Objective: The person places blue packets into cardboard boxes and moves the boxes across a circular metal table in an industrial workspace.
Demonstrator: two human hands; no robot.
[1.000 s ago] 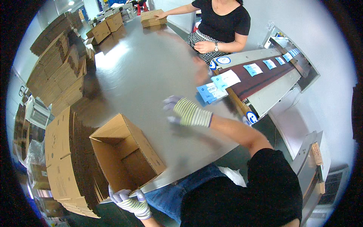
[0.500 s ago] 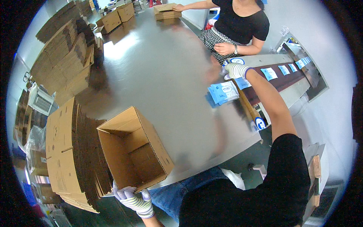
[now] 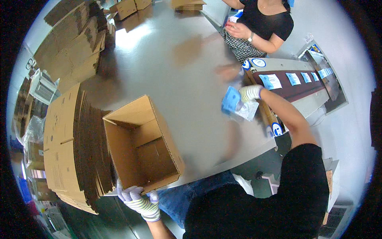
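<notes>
My right hand has a clenched grip on a couple of blue-and-white packets, held just above the grey surface. Left hand grips the near edge of the open cardboard box, next to a stack of flat cartons.

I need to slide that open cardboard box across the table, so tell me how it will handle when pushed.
The open cardboard box looks empty, so it is probably light and should slide easily on the smooth grey table. Its walls are thin corrugated board, likely stiff enough but apt to flex if pressed mid-panel. It overhangs the near edge, where the left hand touches it, so it might tip if released.
</notes>
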